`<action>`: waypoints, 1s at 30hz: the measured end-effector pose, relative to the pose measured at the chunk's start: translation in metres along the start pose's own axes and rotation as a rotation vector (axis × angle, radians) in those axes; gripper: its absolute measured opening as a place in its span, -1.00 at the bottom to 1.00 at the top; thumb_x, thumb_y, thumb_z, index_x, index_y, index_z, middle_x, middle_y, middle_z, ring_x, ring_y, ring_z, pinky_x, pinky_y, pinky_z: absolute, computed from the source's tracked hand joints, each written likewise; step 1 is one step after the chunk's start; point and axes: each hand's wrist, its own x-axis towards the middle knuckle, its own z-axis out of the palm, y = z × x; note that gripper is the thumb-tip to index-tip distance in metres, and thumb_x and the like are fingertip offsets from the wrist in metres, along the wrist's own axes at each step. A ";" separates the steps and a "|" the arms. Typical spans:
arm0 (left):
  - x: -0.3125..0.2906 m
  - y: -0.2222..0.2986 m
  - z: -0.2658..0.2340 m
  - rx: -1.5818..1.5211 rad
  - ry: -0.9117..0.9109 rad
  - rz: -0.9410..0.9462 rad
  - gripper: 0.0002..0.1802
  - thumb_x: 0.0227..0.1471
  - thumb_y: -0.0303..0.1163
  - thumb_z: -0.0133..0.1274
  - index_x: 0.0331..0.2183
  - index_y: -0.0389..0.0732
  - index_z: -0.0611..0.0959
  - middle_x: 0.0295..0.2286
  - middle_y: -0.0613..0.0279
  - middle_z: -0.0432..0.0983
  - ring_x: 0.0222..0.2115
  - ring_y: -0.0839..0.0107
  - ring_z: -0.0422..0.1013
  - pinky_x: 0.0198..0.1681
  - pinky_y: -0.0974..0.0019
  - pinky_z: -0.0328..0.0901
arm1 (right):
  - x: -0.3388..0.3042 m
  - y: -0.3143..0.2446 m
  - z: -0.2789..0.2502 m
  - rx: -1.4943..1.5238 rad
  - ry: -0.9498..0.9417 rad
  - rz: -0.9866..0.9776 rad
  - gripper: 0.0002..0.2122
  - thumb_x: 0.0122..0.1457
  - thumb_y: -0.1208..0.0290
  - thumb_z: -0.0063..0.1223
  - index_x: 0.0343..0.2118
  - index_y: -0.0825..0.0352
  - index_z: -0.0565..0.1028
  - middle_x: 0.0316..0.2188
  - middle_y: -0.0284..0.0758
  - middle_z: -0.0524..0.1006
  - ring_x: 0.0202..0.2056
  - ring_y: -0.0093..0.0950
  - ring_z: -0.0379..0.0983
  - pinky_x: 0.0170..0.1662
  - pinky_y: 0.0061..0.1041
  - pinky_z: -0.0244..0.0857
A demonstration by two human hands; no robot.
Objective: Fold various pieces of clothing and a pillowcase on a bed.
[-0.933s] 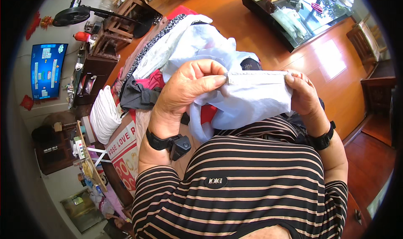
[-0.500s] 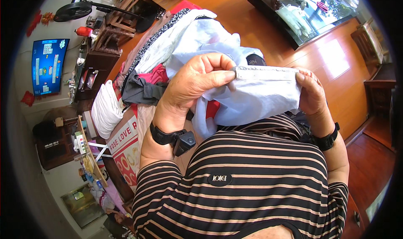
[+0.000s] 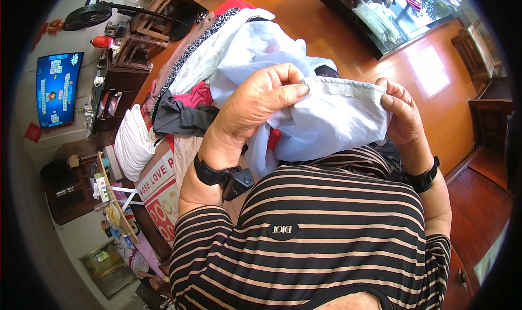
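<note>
A thin light blue garment (image 3: pixel 337 128) is held up before my chest, its pale hemmed edge stretched between both hands. My left hand (image 3: pixel 261 100) pinches one end of this edge between thumb and fingers. At the other end, my right hand (image 3: pixel 403 114) grips the edge with its thumb in front and its fingers partly behind the cloth. Below the edge the fabric hangs in soft folds toward my lap. More light blue cloth (image 3: pixel 266 43) lies just beyond my left hand.
Heaped clothes lie beyond and left, among them dark grey cloth (image 3: pixel 182 116) and a pink piece (image 3: pixel 196 95). A folded white bundle (image 3: pixel 133 144) sits left. Farther off are a black fan (image 3: pixel 89 16), a lit screen (image 3: pixel 58 90) and a glass-topped table (image 3: pixel 375 24).
The garment's edge, straight and flat before, now bows slightly and shows more of its greyish band. Both hands keep their hold, with the right fingers shifted a little. The view has turned slightly.
</note>
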 end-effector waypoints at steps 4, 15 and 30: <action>0.003 0.001 0.000 0.036 0.015 0.007 -0.82 0.02 -0.30 0.05 -0.43 -0.20 0.47 -0.54 0.50 0.32 -0.50 0.75 0.19 -0.40 0.63 0.13 | -0.002 -0.001 0.001 -0.122 0.022 -0.028 -0.75 -0.08 0.37 0.18 -0.35 0.34 0.42 -0.46 -0.41 0.49 -0.42 -0.64 0.39 -0.28 -0.68 0.28; 0.008 -0.004 0.004 -0.200 0.173 0.022 -0.88 0.05 -0.39 0.00 -0.33 -0.21 0.48 -0.50 0.47 0.39 -0.48 0.73 0.30 -0.38 0.67 0.21 | 0.001 -0.003 0.009 -0.150 -0.014 -0.114 -0.66 -0.02 0.57 0.13 -0.12 0.30 0.41 -0.24 -0.34 0.49 -0.23 -0.60 0.42 -0.07 -0.60 0.30; -0.002 0.001 0.006 0.192 0.229 0.180 -0.76 -0.09 -0.60 0.10 -0.26 -0.30 0.54 -0.40 0.32 0.50 -0.39 0.65 0.38 -0.27 0.61 0.26 | -0.010 -0.003 0.005 -0.192 0.089 -0.112 -0.80 0.01 0.52 0.13 -0.25 0.32 0.51 -0.35 -0.36 0.53 -0.34 -0.62 0.45 -0.17 -0.63 0.35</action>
